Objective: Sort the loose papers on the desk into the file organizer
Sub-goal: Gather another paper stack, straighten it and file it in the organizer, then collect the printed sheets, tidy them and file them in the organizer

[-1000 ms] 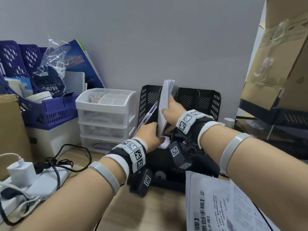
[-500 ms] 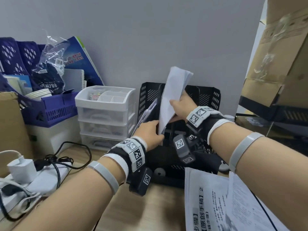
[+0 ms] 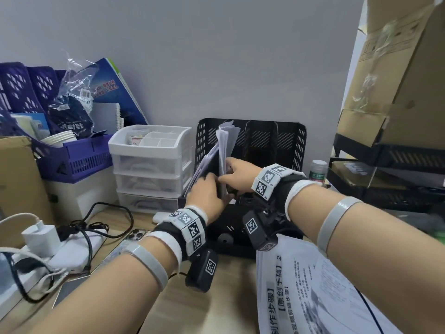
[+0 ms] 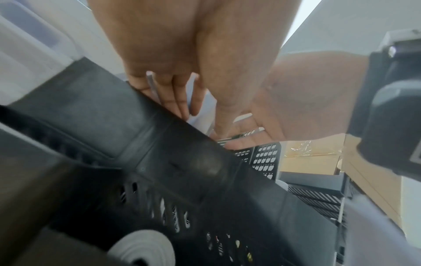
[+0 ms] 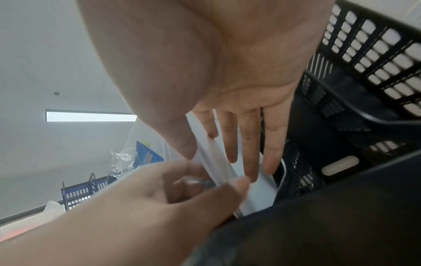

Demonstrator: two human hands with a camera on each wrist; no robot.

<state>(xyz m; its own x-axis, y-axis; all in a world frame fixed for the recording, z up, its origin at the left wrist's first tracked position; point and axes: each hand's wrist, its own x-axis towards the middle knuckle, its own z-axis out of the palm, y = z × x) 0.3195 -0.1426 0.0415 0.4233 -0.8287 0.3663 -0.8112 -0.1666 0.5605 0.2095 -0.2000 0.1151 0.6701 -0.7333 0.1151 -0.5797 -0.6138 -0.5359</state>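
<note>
The black mesh file organizer stands against the wall. A white paper bundle stands upright in its leftmost slot. My right hand pinches this bundle between thumb and straight fingers, as the right wrist view shows on the bundle. At the slot's front, my left hand grips the filed papers that lean left, keeping them apart from the bundle. The left wrist view shows my left fingers reaching over the organizer's front wall. Loose printed papers lie on the desk at the lower right.
A white drawer unit and a purple basket stand left of the organizer. A power strip with charger and cables and a phone lie at the near left. Black trays, cardboard boxes and a bottle crowd the right.
Half a second ago my right hand held the bundle raised above the organizer. It has since come down into the leftmost slot. My left hand stayed at the slot's front.
</note>
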